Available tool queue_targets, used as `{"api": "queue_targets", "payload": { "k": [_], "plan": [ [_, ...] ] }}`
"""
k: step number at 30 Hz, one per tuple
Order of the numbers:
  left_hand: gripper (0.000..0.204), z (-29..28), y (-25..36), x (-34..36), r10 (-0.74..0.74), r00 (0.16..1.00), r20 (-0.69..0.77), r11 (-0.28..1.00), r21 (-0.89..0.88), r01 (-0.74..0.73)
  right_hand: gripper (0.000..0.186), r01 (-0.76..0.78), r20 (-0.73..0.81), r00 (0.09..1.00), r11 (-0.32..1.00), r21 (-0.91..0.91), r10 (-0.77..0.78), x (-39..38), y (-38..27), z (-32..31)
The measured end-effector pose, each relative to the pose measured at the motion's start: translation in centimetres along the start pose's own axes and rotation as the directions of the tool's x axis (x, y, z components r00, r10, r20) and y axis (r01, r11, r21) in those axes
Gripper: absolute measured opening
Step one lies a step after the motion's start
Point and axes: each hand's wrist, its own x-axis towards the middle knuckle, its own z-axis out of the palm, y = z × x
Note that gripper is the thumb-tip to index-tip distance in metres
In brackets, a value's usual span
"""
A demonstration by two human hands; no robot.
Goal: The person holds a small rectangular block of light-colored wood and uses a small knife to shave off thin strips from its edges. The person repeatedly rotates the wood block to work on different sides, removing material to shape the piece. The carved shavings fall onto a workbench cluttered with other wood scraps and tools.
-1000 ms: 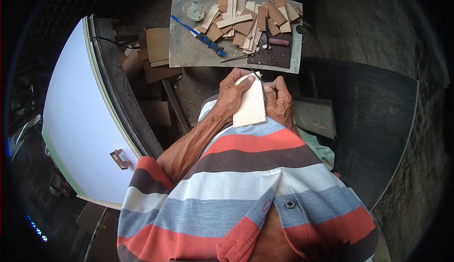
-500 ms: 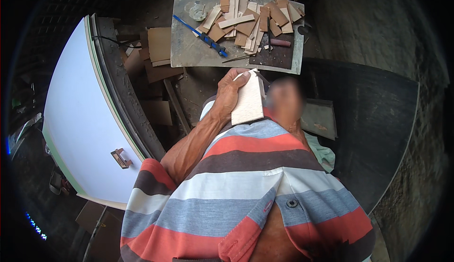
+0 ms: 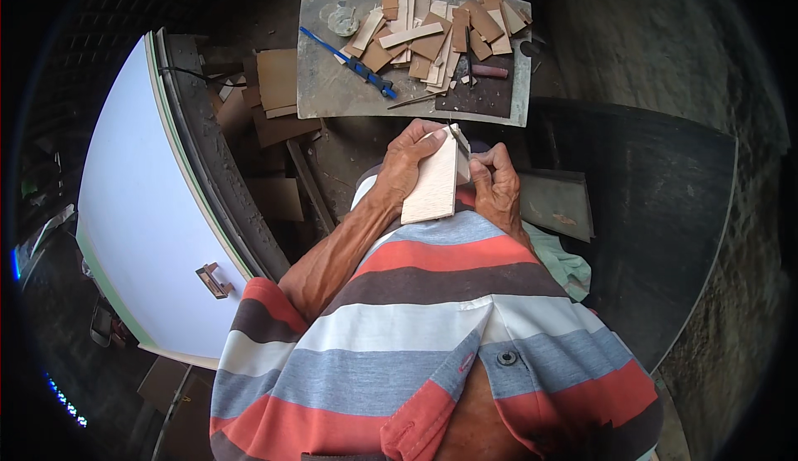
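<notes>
My left hand [image 3: 404,166] is closed round the far left side of a pale flat piece of wood [image 3: 431,182], its thumb lying on the top face. The wood is held tilted in front of my striped shirt. At its right edge is a thin, dark, blade-like tool [image 3: 459,139], slanting across the far corner. My right hand [image 3: 499,188] is closed on the near end of this tool, with thumb and bent fingers together. The fingers hide the tool's grip, so its exact kind cannot be told.
Ahead stands a worktable [image 3: 320,95] with a heap of wood offcuts [image 3: 424,37], a blue bar clamp [image 3: 349,64] and a red-handled tool [image 3: 489,72]. At left leans a white panel [image 3: 158,203] with a handle. A dark board [image 3: 640,228] lies at right.
My right hand, blurred before, now shows clearly beside the wood. The wood has shifted slightly left and nearer in my left hand.
</notes>
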Motion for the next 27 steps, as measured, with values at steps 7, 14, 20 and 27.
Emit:
{"api": "queue_targets", "payload": {
  "k": [7,14,20,27],
  "plan": [
    [0.020,0.3,-0.2,-0.1,0.058,0.996,-0.065,0.989,0.143,-0.048,0.015,-0.053,0.005,0.999,0.993,0.105,0.053,0.5,0.4,0.2],
    [0.020,-0.4,0.5,-0.2,-0.010,1.000,-0.006,1.000,-0.018,0.010,0.016,-0.290,0.099,0.952,0.754,0.589,0.289,1.8,-1.2,-1.2],
    [0.019,-0.4,1.0,-0.1,-0.076,0.997,0.007,0.993,-0.088,0.076,0.017,0.011,0.050,0.999,0.999,0.047,-0.014,1.1,-0.6,-1.0],
    [0.021,-0.6,1.1,-0.1,-0.117,0.993,0.026,0.990,-0.072,0.118,0.015,0.090,0.034,0.996,0.993,-0.076,-0.088,0.9,-0.4,-1.2]
  ]
}}
